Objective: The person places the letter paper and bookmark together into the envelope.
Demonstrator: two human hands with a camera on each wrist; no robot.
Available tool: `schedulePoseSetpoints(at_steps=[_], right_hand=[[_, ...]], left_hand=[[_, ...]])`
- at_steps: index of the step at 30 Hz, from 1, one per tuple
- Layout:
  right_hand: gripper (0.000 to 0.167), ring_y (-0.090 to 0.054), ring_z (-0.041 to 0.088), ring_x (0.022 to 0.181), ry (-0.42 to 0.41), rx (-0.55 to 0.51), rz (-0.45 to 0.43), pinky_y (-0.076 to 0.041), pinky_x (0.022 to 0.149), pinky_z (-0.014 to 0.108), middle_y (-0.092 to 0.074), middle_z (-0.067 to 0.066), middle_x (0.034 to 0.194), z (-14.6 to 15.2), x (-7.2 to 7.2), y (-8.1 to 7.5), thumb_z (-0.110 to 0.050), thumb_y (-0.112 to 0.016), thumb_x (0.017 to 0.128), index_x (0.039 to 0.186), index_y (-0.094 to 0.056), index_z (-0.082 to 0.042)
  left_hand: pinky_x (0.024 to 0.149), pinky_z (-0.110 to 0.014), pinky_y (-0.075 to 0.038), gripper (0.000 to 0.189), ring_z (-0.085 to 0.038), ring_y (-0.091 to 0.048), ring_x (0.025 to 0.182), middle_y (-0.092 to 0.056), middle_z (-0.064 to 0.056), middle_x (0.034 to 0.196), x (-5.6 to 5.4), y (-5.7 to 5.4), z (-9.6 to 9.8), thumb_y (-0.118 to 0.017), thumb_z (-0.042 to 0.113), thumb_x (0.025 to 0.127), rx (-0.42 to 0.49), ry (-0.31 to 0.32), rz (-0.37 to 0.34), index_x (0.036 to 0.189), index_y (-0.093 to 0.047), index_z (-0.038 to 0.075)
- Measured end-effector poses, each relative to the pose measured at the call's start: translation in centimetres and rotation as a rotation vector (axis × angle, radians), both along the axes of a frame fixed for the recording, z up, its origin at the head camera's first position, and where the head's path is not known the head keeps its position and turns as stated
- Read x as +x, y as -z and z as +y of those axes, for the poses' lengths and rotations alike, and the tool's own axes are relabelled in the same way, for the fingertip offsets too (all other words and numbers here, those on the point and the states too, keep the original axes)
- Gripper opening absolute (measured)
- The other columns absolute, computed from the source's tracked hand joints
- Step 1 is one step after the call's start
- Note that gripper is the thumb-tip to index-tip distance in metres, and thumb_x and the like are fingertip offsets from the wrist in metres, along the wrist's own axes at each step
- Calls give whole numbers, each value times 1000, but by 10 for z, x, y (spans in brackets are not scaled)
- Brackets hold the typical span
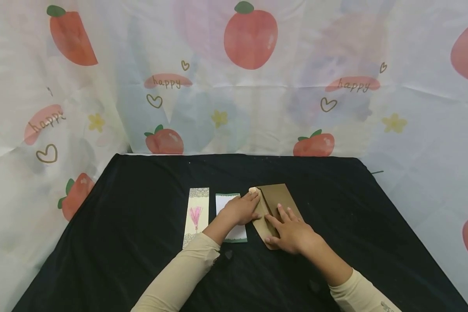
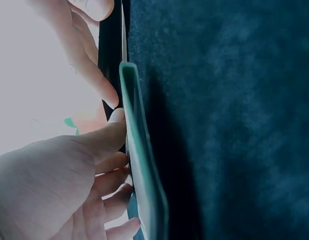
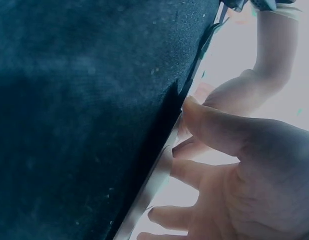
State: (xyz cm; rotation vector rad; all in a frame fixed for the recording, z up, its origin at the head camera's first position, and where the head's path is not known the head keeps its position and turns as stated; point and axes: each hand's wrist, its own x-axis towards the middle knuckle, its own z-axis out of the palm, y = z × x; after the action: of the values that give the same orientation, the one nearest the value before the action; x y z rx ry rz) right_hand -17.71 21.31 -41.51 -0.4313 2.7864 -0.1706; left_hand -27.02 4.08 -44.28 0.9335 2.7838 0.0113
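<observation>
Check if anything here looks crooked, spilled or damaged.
The brown envelope stands out: under the left hand and right hand, it lies slanted, while the tasselled card and white green-edged card sit nearly straight. I see no spills or tears, though hands cover parts.

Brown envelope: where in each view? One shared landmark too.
Head: brown envelope, right of centre.
Left wrist: can't tell; possibly the thin edge, top centre.
Right wrist: pale strip, lower centre, nearly edge-on.
Landmark: right hand, upper left in left wrist, lower right in right wrist.
</observation>
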Motion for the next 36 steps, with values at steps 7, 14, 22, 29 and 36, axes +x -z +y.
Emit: schedulePoseSetpoints(at_steps=[7,14,22,29,36], right_hand=[[74,-19,58,147,12,26,-3,-38,102,73,-16,29,166,11,-12,22,-57,-60,100,160,-41,-17],[70,-34,73,128,60,15,-3,-41,96,76,-21,41,158,6,-11,9,-50,-66,99,154,-46,-11],[66,-52,64,119,55,-22,29,-46,93,73,-32,49,147,5,-10,-1,-44,-72,97,147,-46,-8],[70,-58,62,110,56,-64,46,-52,84,65,-46,42,141,12,-15,-3,-46,-79,91,143,-47,-10],[77,-57,62,112,56,-85,64,-52,82,67,-51,40,138,12,-15,-3,-47,-83,86,144,-48,-10]], left_hand=[[116,-42,-35,68,-16,-27,152,-30,-2,167,-1,0,0,-56,49,105,-11,7,11,161,-39,14],[116,-42,-36,69,-15,-28,152,-31,-2,167,-3,0,1,-58,49,103,-2,8,10,161,-39,16],[116,-42,-35,71,-17,-28,152,-30,-2,167,-1,-3,1,-57,48,104,-6,3,0,162,-36,15],[116,-41,-36,70,-16,-28,152,-30,-1,167,-3,-3,0,-59,49,103,-3,-2,-2,161,-39,17],[114,-38,-39,66,-18,-30,151,-33,-2,166,1,-4,0,-61,48,103,-31,24,54,158,-45,15]])
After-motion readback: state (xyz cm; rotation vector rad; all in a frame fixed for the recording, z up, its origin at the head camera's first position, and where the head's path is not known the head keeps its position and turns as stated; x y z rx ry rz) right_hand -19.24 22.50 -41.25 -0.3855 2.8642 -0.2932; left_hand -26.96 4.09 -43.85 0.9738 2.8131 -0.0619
